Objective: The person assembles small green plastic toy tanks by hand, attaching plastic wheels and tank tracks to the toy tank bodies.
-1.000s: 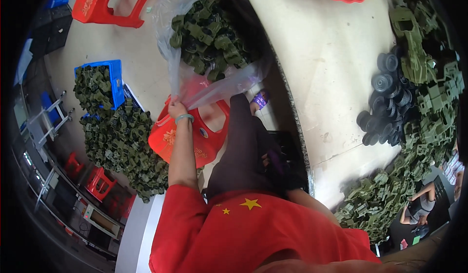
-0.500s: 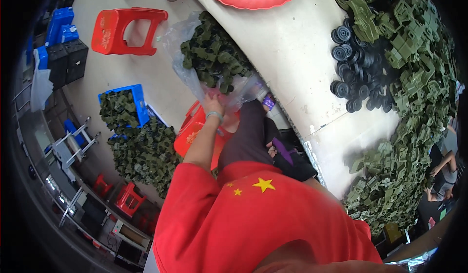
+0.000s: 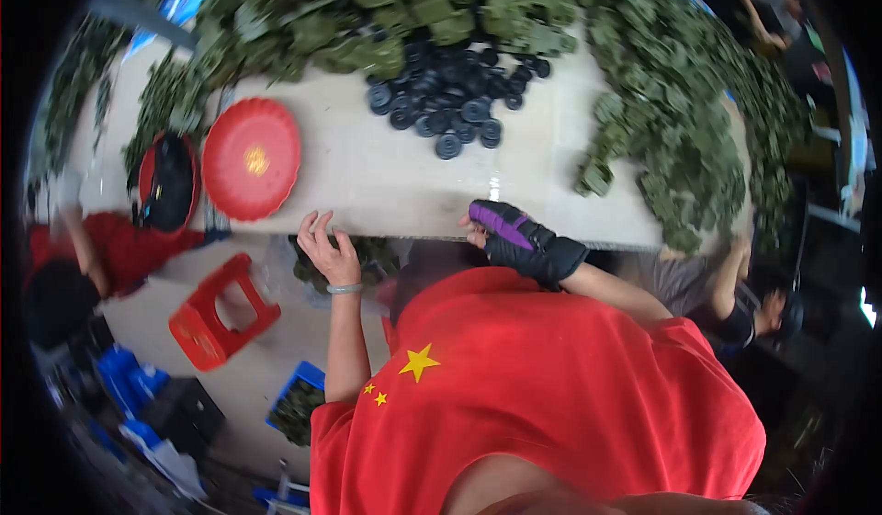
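Note:
My bare left hand point(image 3: 331, 256), a pale bangle at the wrist, hangs just off the table's near edge. It is open, fingers spread, with nothing in them. My right hand point(image 3: 522, 239) wears a black and purple glove with bare fingertips. It rests at the table edge, fingers curled in and partly hidden, with nothing visible in them. Ahead of both hands lies a heap of small black toy wheels point(image 3: 450, 101). Behind it are piled olive-green plastic toy vehicle parts point(image 3: 367, 19). More green parts point(image 3: 680, 166) spread over the table's right side.
A red scalloped tray point(image 3: 262, 138) lies on the table point(image 3: 367, 175) at left. Beyond its left side sits a red bowl with a black thing point(image 3: 170, 180) in it. A red stool point(image 3: 220, 313) and a blue crate point(image 3: 301, 400) of parts stand on the floor. Other people sit left and right.
My view has turned to face the table. My left hand has left the plastic bag of green parts and come up to the table edge. My right hand has risen from my lap.

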A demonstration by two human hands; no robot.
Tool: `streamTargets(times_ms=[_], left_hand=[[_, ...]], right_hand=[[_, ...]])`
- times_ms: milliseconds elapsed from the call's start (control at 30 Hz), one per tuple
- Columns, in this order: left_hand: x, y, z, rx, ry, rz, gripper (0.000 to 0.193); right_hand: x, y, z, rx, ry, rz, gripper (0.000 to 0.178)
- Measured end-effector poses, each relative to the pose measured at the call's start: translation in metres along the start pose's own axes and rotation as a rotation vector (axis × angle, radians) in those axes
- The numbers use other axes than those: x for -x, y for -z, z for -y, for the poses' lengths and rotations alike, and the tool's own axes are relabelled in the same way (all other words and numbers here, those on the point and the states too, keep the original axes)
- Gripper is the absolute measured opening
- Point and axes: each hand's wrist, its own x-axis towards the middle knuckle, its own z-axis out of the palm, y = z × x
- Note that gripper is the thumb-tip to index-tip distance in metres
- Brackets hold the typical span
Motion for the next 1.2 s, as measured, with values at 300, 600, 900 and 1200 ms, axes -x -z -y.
streamTargets(times_ms=[300,600,900,1200], left_hand=[[-0.084,-0.103,-0.142,0.309,-0.663,0.473,0.032],[-0.025,-0.153,-0.209,0.455,-0.6,0.881,0.027],[-0.002,-0.187,-0.229,0.895,0.59,1.313,0.063],[-0.009,-0.124,-0.145,0.571,0.288,1.025,0.08]], right_hand=[[0.092,0.064,-0.086,0.777,-0.194,-0.496,0.05],[0.074,0.133,-0.124,0.821,-0.416,-0.854,0.078],[0.081,0.064,-0.093,0.388,0.174,-0.58,0.078],[-0.03,0.124,-0.088,0.513,0.246,-0.556,0.043]])
